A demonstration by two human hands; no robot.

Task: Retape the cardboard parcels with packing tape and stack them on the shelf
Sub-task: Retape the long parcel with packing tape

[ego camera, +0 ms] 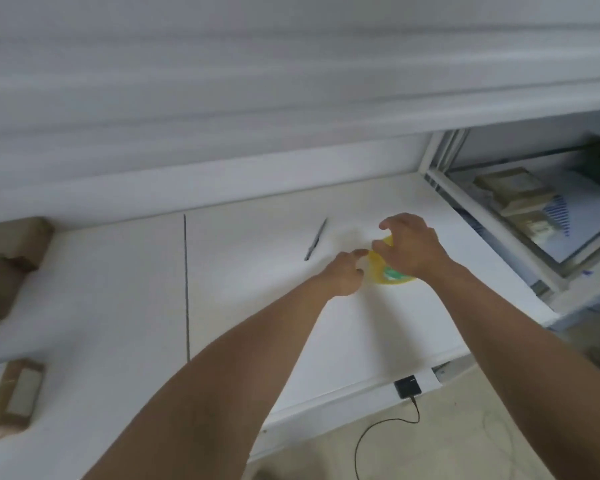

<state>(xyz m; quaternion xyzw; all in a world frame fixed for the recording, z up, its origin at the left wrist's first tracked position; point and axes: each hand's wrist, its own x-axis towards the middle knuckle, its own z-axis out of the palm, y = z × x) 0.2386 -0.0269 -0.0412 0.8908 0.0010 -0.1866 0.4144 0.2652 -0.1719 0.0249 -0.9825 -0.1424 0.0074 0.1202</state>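
Observation:
A yellowish roll of packing tape is just above the white table, right of centre. My right hand grips the roll from above, fingers curled over its rim. My left hand is at the roll's left side, thumb and forefinger pinched at the tape's edge; whether it holds the loose end is blurred. Brown cardboard parcels lie at the table's left edge: one near me, others farther back. More parcels sit on the low shelf at the right.
A dark thin pen-like tool lies on the table just beyond my hands. A seam runs across the tabletop. A small black box with a cable sits at the table's front edge. The shelf's metal frame borders the table's right side.

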